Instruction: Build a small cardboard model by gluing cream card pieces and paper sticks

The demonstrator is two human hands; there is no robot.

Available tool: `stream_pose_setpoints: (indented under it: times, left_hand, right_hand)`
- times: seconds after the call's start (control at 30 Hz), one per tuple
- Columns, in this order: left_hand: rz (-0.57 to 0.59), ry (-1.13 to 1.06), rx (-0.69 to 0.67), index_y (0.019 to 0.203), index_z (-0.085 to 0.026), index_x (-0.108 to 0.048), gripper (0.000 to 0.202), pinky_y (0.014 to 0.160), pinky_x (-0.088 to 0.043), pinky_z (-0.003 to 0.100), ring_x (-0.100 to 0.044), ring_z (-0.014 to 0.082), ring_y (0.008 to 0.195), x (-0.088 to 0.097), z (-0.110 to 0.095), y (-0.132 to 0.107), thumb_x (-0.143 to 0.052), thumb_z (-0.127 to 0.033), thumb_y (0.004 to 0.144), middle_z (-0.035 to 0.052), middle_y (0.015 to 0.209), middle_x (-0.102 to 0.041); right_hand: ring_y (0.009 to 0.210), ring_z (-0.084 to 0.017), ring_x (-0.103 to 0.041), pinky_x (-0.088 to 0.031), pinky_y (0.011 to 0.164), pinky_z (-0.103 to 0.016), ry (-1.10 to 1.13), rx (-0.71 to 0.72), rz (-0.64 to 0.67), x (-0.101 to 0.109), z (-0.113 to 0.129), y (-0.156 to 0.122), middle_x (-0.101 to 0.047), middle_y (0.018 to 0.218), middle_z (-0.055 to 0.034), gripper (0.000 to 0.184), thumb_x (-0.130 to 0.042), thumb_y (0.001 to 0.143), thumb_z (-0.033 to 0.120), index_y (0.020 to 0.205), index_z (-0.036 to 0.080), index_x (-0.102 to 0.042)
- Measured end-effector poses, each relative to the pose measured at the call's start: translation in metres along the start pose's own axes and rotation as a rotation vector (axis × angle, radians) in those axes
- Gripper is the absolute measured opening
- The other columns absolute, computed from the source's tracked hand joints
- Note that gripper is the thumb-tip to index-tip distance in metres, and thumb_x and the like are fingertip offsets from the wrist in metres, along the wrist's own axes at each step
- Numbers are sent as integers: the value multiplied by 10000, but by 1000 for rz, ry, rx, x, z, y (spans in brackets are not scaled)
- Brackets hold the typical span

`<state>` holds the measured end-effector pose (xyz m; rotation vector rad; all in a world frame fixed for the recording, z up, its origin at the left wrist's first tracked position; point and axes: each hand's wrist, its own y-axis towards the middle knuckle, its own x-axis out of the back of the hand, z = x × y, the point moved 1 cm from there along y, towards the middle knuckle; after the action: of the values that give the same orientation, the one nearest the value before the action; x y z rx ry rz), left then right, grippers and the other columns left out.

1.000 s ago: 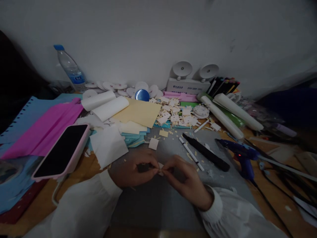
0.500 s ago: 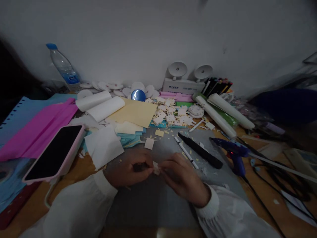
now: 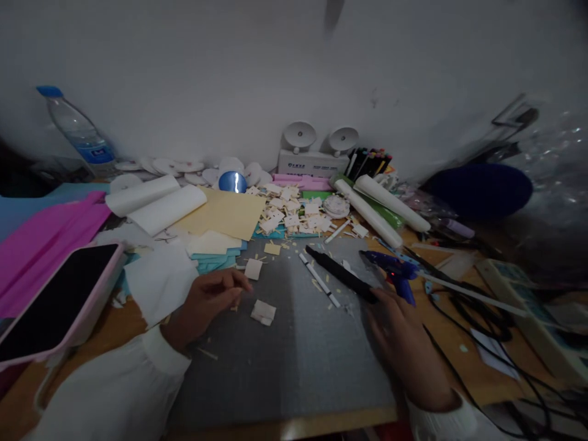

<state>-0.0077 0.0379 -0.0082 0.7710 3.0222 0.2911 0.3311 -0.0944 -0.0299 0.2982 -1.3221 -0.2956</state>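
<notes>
Wearing long, loose, softly creasing white sleeves [image 3: 113, 386], gathering at the ends into close-fitting white cuffs [image 3: 169, 352] and leaving the left hand [image 3: 202, 303] and right hand [image 3: 407, 340] bare.

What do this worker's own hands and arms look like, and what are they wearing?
Both the left hand and right hand are bare, without gloves. Each arm wears a loose white fabric sleeve, left and right, ending in a white cuff at the wrist.

passable over grey mat [image 3: 331, 367] between left hand [image 3: 202, 306] and right hand [image 3: 407, 343], obstructed rightward by black tool [image 3: 337, 272], glue gun [image 3: 386, 263] and cables [image 3: 498, 335], blocked beyond by piled pieces [image 3: 291, 219]
</notes>
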Motion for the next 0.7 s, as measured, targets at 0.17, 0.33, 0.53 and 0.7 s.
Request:
stream_pose_setpoints:
  times: [0.17,0.33,0.53,0.7]
  left_hand:
    - [-46,-83,26,602,-167,-570,284,679,-452,278,-574,153,699,-1,1,2,-632,-275,857,44,802,-645]
    - [-19,-181,57,639,-158,-608,244,736,-475,291,-606,158,745,-3,-1,1,-641,-267,854,56,901,-649]
    - [-6,-326,84,662,-155,-614,200,827,-490,310,-624,178,855,-2,-1,1,-674,-254,826,72,986,-658]
    - [11,-387,92,659,-149,-612,203,883,-482,331,-624,197,931,-2,-1,1,-673,-246,827,77,1017,-653]
  right_hand:
    - [1023,-292,-587,-500,898,-464,-18,56,13,-8,13,22,-598,1087,-151,244,-490,917,224,1149,162,-530]
    - [967,-280,-599,-513,847,-432,-11,103,143,-4,28,33,-603,1046,-138,243,-510,889,205,1125,155,-541]
    - [978,-284,-613,-499,854,-437,-43,163,188,12,24,61,-638,1017,-127,405,-452,701,29,1066,159,-571]
    - [954,-276,-623,-501,836,-447,166,205,0,42,59,93,-636,981,-102,340,-401,785,61,1020,217,-591]
